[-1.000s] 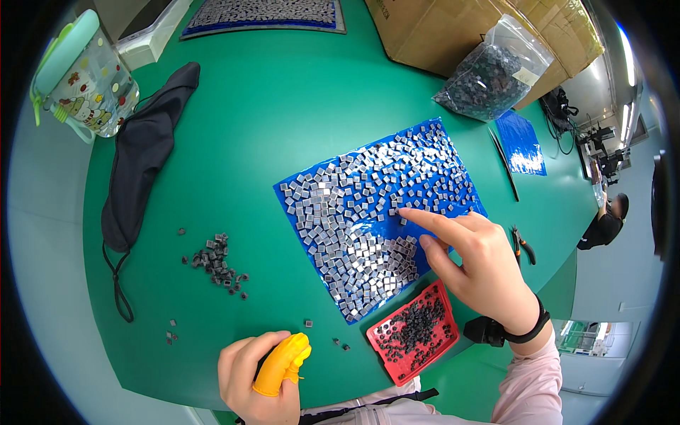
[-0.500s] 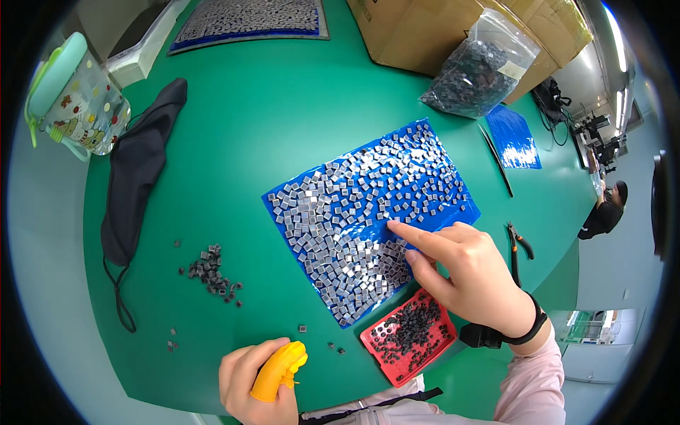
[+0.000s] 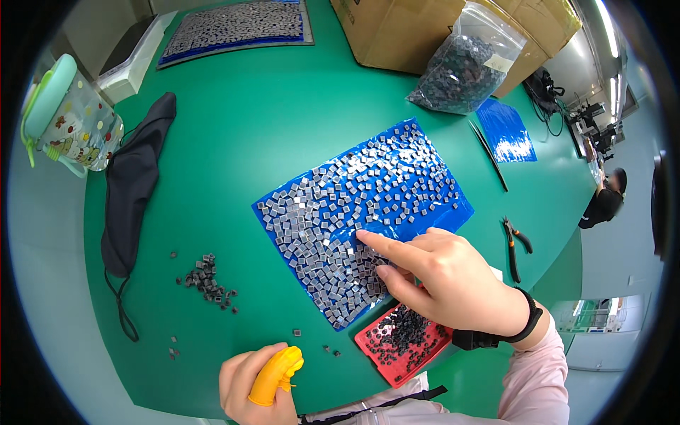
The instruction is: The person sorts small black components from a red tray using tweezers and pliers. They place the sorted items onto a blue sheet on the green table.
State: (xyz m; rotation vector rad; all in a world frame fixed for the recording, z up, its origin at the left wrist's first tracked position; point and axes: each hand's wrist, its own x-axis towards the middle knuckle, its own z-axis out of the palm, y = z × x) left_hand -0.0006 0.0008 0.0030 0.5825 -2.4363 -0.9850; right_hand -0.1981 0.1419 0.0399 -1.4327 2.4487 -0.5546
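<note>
Hands at a green counter (image 3: 234,156), seen from above. Nearest the lower edge, the left hand (image 3: 249,382) was curled shut around a yellow squeeze-type tool (image 3: 276,374), held just above the counter. To its right, a red tray (image 3: 368,346) of small dark parts was partly covered by the right hand (image 3: 446,280), which wore a black wristband (image 3: 513,329). That hand was held loosely, its index finger extended and its tip pressed onto the small grey square chips (image 3: 333,234); nothing was gripped in it. The chips were spread in a single loose layer over a blue sheet (image 3: 460,211) at mid-counter. The chips were judged to be very light, stiff and smooth, easily slid by a fingertip and easily scattered; each would best be taken by its opposite edges or pushed flat along the sheet. The sheet itself appeared thin and pliant, and was judged likely to shift if dragged. A small heap of dark parts (image 3: 207,280) lay left of the sheet, with a black cloth mask (image 3: 131,188) beyond it. Black-handled pliers (image 3: 513,244) lay to the right. Farther off were seen a clear patterned jug with a mint lid (image 3: 67,124), a clear bag of dark parts (image 3: 460,67), a cardboard box (image 3: 404,28) and a second filled sheet (image 3: 237,25).
</note>
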